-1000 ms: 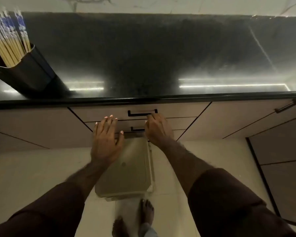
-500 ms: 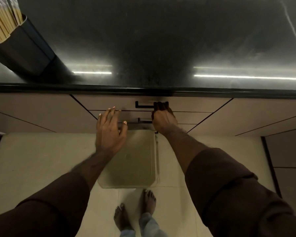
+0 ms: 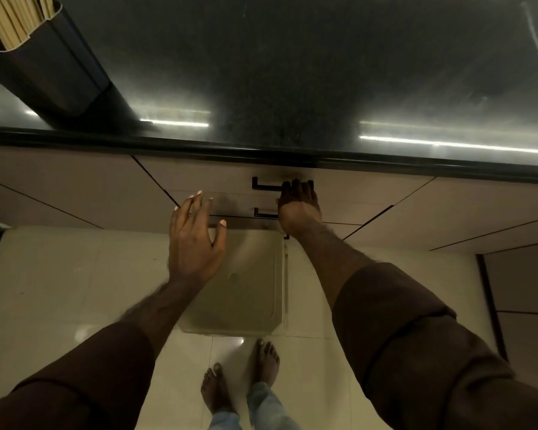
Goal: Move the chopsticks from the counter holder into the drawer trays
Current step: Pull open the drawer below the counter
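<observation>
Right hand (image 3: 297, 209) curling fingers round top drawer handle (image 3: 266, 185); left hand (image 3: 194, 240) hovering spread, holding nothing. Risking: grip slipping, drawer jerking out.

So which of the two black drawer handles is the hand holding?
The upper handle, just under the counter edge. The right hand curls its fingers over its right end; the lower handle is not gripped.

Dark counter and pale tiled floor

The glossy black counter (image 3: 292, 72) bears a dark holder (image 3: 53, 72) at its left end, close to the front edge, with pale chopsticks (image 3: 16, 20) standing in it. Below the counter, on the cream tile floor (image 3: 59, 290), a beige square bin (image 3: 243, 283) sits against the cabinet fronts, and two bare feet (image 3: 239, 380) stand just in front of the bin.
</observation>
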Action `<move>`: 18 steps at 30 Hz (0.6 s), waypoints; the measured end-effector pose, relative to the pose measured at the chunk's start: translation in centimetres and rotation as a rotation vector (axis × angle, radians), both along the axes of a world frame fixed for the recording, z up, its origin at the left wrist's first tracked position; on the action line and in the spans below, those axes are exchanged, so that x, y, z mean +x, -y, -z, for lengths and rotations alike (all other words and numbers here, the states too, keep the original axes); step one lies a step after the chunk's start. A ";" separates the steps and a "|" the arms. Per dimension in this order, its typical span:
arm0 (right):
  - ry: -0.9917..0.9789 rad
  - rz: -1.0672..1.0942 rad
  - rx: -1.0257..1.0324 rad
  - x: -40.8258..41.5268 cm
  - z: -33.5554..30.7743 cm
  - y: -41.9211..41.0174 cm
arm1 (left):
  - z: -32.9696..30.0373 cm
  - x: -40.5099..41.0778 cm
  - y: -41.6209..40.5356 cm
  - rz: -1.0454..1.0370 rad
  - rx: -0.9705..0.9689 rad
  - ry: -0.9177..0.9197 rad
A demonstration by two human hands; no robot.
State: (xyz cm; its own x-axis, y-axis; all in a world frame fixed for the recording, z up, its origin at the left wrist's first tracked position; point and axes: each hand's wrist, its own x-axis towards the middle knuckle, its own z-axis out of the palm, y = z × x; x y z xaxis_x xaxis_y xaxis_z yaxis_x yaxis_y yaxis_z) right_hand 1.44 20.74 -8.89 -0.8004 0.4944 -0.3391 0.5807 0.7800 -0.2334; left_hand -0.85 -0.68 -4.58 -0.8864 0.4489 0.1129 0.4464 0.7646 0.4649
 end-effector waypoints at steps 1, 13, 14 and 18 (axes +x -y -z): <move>-0.001 0.001 0.002 0.2 -0.1 0.1 | -0.3 0.1 0.0 -0.003 0.023 -0.014; 0.004 -0.066 0.107 2.7 -2.1 2.4 | -2.8 3.4 1.1 0.103 0.117 -0.143; 0.013 -0.059 0.111 2.6 -2.3 2.5 | -2.6 3.6 1.4 0.109 0.110 -0.131; 0.034 -0.038 0.125 2.8 -2.8 3.3 | -2.1 4.0 2.6 0.129 0.089 -0.100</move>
